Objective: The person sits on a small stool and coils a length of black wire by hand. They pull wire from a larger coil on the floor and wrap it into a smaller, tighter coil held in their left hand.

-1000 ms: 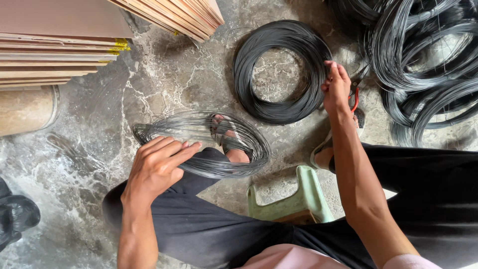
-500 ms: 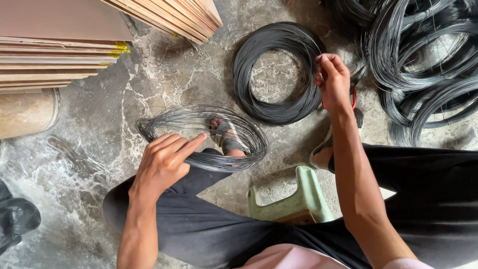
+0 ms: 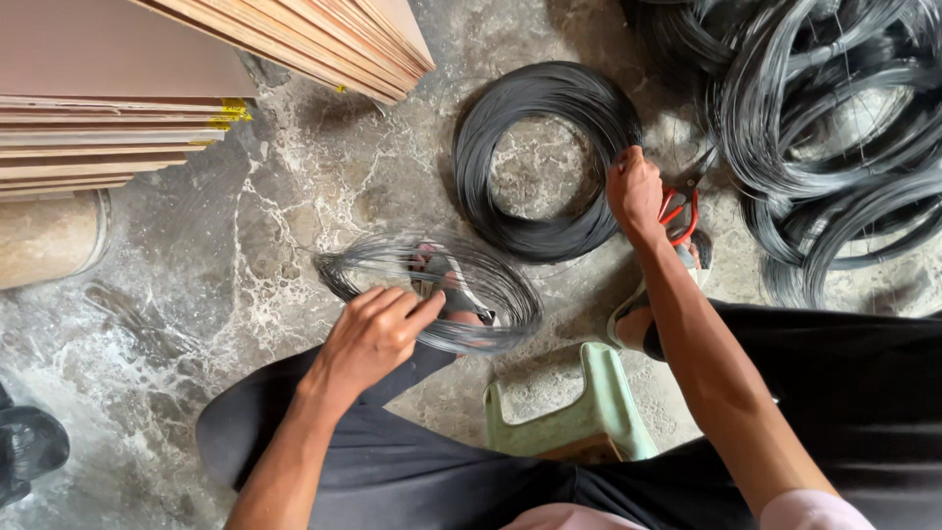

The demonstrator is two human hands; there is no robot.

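While gripping wire: two hands on two coils, stone floor (image 3: 196,294).

Left hand (image 3: 378,334) curled shut on thin, shiny grey coil (image 3: 432,290), flattened oval over sandalled foot (image 3: 446,285). Right hand (image 3: 636,191) clenched on rim of round, dense black coil (image 3: 545,162), flat on floor; red-handled cutters (image 3: 680,211) just beside. Larger wire heap (image 3: 834,128) right, boards (image 3: 147,88) upper left, green stool (image 3: 579,412) below.

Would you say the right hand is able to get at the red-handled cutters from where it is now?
Probably yes: the right hand rests on the black wire coil, with the red-handled cutters right beside it and nothing between.
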